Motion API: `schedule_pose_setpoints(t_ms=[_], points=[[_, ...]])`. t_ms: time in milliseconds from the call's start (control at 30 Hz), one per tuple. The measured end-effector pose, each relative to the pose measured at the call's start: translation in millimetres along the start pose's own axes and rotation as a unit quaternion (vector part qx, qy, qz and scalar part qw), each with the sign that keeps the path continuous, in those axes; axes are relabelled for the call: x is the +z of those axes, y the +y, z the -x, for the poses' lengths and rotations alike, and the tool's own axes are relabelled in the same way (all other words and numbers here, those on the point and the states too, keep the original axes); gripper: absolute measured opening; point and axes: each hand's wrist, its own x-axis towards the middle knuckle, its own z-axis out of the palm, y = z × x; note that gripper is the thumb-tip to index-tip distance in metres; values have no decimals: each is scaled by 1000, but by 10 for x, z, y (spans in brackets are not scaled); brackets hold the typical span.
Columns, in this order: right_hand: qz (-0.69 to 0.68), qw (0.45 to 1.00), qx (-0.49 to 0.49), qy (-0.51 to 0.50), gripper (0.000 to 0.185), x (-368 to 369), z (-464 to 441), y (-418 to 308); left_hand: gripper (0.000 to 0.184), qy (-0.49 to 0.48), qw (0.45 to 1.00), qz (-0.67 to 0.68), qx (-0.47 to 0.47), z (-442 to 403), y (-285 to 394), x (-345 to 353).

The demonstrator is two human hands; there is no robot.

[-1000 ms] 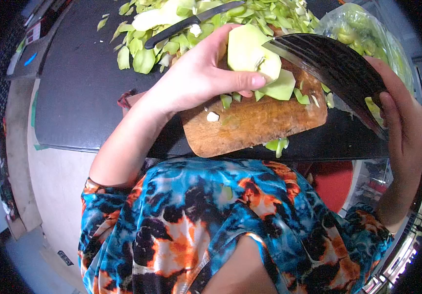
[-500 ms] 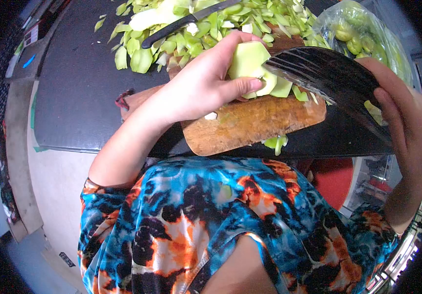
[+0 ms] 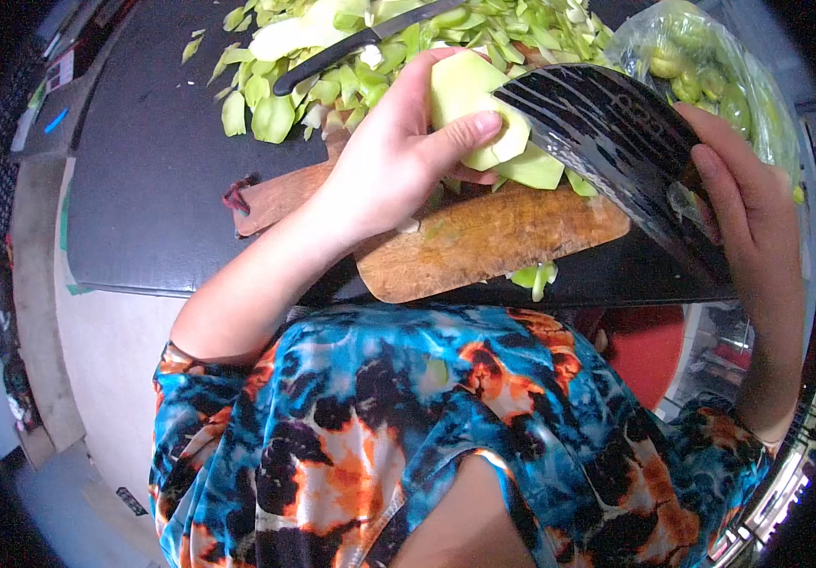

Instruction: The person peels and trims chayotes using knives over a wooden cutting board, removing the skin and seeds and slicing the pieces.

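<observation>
My left hand [image 3: 408, 156] is wrapped round a peeled pale-green vegetable [image 3: 470, 90], its thumb lying across the flat-cut face. A broad black cleaver [image 3: 607, 128] with a wet, streaked blade is gripped in my right hand [image 3: 744, 185]. The tip end of the blade meets the vegetable's right side; whether it has cut in cannot be made out. Below both hands lies a wooden cutting board [image 3: 503, 241], with a pale-green slice [image 3: 533, 170] just under the held vegetable. The cleaver's handle is mostly hidden by my fingers.
Green peelings [image 3: 275, 109] are heaped across the back of the black table [image 3: 152, 208]. On that heap rests a knife with a black handle [image 3: 328, 62]. A clear plastic bag [image 3: 711, 71] of green vegetables stands at the back right. Scraps [image 3: 534, 277] lie by the table's front edge.
The left hand has moved slightly up and left with the vegetable. The right hand and cleaver have shifted left and up, and the blade's broad face now shows more.
</observation>
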Motion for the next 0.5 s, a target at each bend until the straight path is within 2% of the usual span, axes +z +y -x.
schedule_pose_setpoints(t_ms=[333,433,500], points=[[-113,990,84,5,34,172,0,37,39,53,996,69,27,6,-24,80],[-155,982,106,9,35,213,8,25,39,39,994,77,73,-21,-112,52],[-156,982,108,9,35,221,1,30,40,27,994,80,65,-27,-111,29]])
